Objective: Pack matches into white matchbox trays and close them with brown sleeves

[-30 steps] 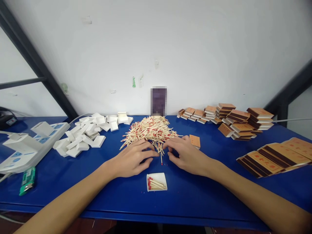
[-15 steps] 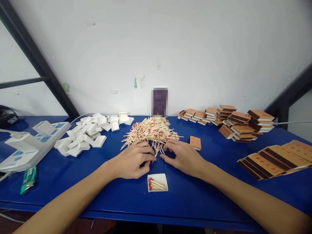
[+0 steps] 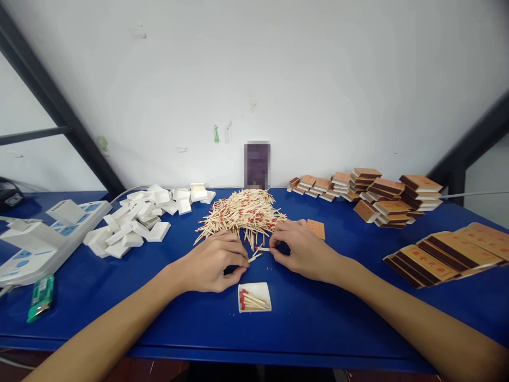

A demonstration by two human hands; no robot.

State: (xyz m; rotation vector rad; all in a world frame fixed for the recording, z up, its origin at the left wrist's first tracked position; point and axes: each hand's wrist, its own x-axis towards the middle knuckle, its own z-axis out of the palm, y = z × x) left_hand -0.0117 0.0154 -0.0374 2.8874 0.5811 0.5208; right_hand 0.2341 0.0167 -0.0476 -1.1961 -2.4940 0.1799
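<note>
My left hand (image 3: 217,262) is closed in a pinch on a matchstick (image 3: 256,257), whose red head points away from the fingertips. A second matchstick (image 3: 264,249) is pinched between thumb and finger of my right hand (image 3: 301,250), its red head toward the left. Just beyond both hands lies a loose heap of red-tipped matches (image 3: 242,212). Nearer to me, a small white matchbox tray (image 3: 263,289) holds several matches, their heads to the left. An orange matchbox sleeve (image 3: 317,229) lies behind my right hand, partly covered by it.
White trays (image 3: 135,220) are piled at the left, near a power strip (image 3: 75,225) with plugs and a green packet (image 3: 42,297). Orange matchbox sleeves (image 3: 392,207) stand stacked at the right, with another row (image 3: 441,260) nearer me. A blurred dark rectangle (image 3: 257,164) is against the wall.
My right hand has closed its fingers on a matchstick at the heap's near edge. The match at my left fingertips has turned, its head now pointing right. The view has shifted slightly.
</note>
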